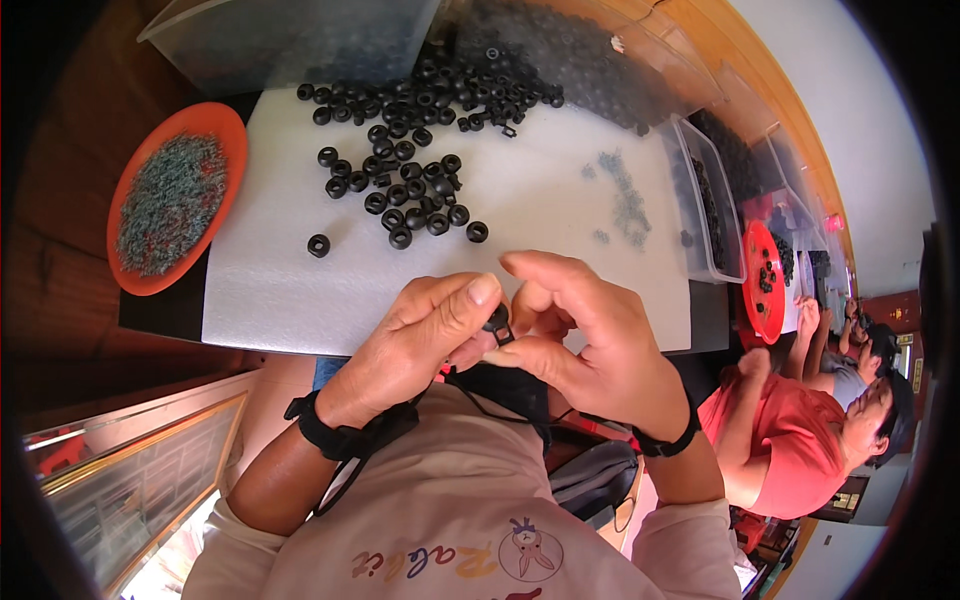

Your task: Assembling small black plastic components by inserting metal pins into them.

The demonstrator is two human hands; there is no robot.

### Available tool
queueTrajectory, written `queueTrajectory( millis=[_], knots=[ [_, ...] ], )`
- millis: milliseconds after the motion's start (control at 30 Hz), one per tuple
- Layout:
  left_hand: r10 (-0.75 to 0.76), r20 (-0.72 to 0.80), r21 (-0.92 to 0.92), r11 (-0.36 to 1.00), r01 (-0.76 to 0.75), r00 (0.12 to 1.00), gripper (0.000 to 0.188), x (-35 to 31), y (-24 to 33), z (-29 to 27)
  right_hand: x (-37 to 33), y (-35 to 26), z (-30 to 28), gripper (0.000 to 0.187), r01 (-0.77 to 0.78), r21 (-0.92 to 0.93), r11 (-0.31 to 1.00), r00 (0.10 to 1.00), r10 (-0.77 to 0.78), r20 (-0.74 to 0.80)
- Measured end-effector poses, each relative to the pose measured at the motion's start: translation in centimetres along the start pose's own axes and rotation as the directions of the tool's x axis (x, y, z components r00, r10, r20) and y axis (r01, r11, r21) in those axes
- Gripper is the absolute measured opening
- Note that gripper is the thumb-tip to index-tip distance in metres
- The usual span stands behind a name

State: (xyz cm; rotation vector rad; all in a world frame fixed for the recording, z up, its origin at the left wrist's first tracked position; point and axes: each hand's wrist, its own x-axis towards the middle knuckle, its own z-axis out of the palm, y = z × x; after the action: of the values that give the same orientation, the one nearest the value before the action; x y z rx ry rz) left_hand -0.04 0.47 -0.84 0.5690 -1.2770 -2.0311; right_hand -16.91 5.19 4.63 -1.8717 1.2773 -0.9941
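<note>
Above the near edge of the white foam mat, my two hands come together around a small black plastic cord lock part (497, 322), with an open frame at its lower end. My left hand (420, 325) is closed on it, its thumb along the top. The thumb of my right hand (595, 325) presses at the lower end, its index finger arched over and slightly apart. The other right fingers are curled and partly hidden. Beyond my hands lie several loose round black cord lock pieces (438, 223) with holes, merging into a larger heap (440, 85).
An orange plate (236, 150) full of small metal springs stands at the left. Some springs (628, 200) lie on the mat (270, 290) at the right. Clear plastic bins (290, 40) line the back and right. A red plate (755, 240) and a co-worker (790, 430) are farther right.
</note>
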Motion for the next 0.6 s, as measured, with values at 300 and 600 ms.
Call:
queueTrajectory(
  millis=[300,600],
  knots=[
    [-0.087,0.116,0.09,0.993,0.077,0.989,0.045,0.3,0.5,-0.1,0.9,0.6,-1.1,0.033,0.109,0.006,0.994,0.968,-0.108,0.226],
    [-0.008,0.129,0.066,0.998,-0.001,0.992,0.045,0.3,0.0,-0.1,0.9,0.7,-0.6,0.034,0.141,-0.044,0.989,0.97,-0.13,0.205]
  ],
)
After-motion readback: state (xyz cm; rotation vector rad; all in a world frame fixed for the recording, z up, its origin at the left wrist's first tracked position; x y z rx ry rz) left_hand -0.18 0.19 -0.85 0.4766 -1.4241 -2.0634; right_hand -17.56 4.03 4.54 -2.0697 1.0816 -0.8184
